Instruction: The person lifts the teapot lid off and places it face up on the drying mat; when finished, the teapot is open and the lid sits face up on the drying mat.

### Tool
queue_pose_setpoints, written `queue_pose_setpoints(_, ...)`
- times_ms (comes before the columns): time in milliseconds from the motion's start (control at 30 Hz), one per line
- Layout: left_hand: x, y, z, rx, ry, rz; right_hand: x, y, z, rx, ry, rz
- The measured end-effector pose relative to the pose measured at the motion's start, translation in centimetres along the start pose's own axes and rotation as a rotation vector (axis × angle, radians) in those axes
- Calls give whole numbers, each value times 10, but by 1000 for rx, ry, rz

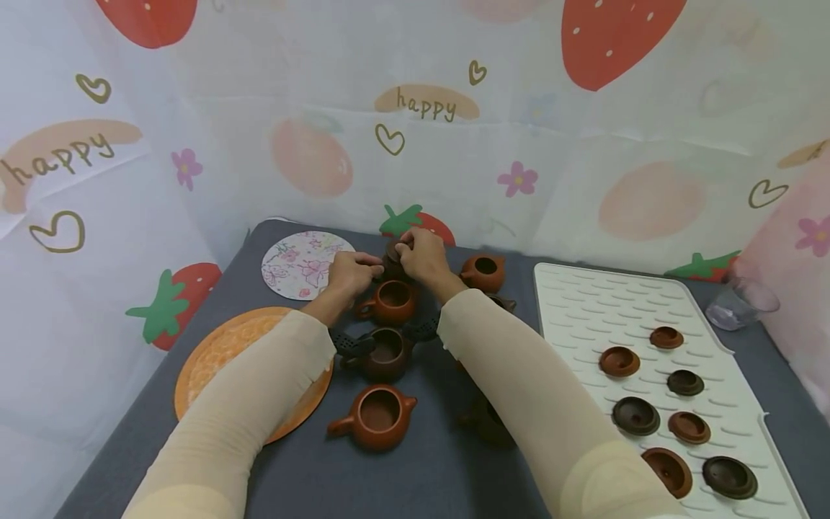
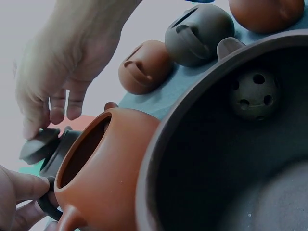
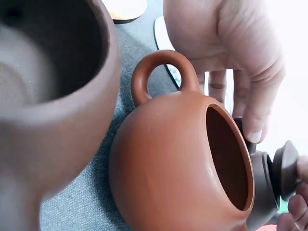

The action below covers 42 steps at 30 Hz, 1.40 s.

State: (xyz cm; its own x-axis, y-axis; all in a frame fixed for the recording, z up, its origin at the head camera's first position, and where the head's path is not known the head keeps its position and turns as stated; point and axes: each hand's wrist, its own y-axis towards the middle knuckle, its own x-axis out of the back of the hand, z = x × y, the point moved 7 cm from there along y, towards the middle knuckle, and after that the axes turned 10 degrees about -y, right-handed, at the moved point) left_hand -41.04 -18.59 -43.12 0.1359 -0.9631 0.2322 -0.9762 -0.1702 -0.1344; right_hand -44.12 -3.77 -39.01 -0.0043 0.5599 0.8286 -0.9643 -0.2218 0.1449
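Note:
At the far end of the row, a dark brown teapot [image 3: 262, 192] stands behind a reddish-brown teapot [image 1: 393, 303]. My left hand [image 1: 353, 274] pinches the dark pot's handle [image 2: 47, 204] between thumb and fingers. With its fingertips, my right hand [image 1: 424, 256] grips a dark lid [image 2: 39, 146] by its top. The lid is tilted at the pot's mouth, with a gap showing on one side in the right wrist view [image 3: 287, 168]. Nearer to me sit a lidless dark teapot [image 1: 384, 355] and a lidless red teapot [image 1: 379, 418].
More teapots stand to the right, among them a red one [image 1: 483, 272]; my right sleeve partly covers others. A white ridged mat [image 1: 583, 303] bears several lids. A clear cup [image 1: 739, 306] lies beyond it. At left are an orange round mat [image 1: 201, 360] and a floral round mat [image 1: 301, 263].

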Motion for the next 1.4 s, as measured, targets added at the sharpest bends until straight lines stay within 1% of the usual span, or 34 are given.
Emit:
queue_pose_setpoints(133, -1, -1, -2, -8, 8, 1, 5, -3, -3, -3, 20, -45)
queue_pose_setpoints(233, -1, -2, -2, -10, 13, -2, 9, -5, -5, -19, 50, -59)
queue_pose_setpoints(400, 0, -2, -1, -13, 13, -8, 11, -9, -16, -95, 172, -73)
queue_pose_setpoints(467, 1, -2, -1, -11, 19, -12, 10, -9, -20, -126, 251, -76)
queue_pose_setpoints(567, 1, -1, 0, -6, 31, -17, 8, -9, -23, -152, 427, -54)
queue_pose_setpoints(700, 1, -1, 1, -5, 34, -24, 4, -12, -24, -177, 711, 16)
queue_pose_setpoints(767, 1, -2, 1, -7, 35, -24, 1, -13, -24, -205, 825, 53)
queue_pose_setpoints(867, 1, -2, 1, -9, 37, -23, -2, -14, -25, -253, 962, 93)
queue_pose_setpoints(967, 0, -2, 1, -4, 37, -16, -3, -15, -26, -276, 1046, 122)
queue_pose_setpoints(1100, 0, -2, 1, 0, 42, -10, 1, -17, -27, -262, 1076, 148)
queue_pose_setpoints(1267, 0, -1, -1, -16, 40, -19, 14, -20, -26, -173, 1152, 174)
queue_pose_setpoints(1333, 0, -2, -1, -21, 41, -24, 19, -22, -26, -144, 1182, 198)
queue_pose_setpoints(1400, 0, -3, -1, -18, 42, -23, 23, -26, -27, -131, 1202, 228)
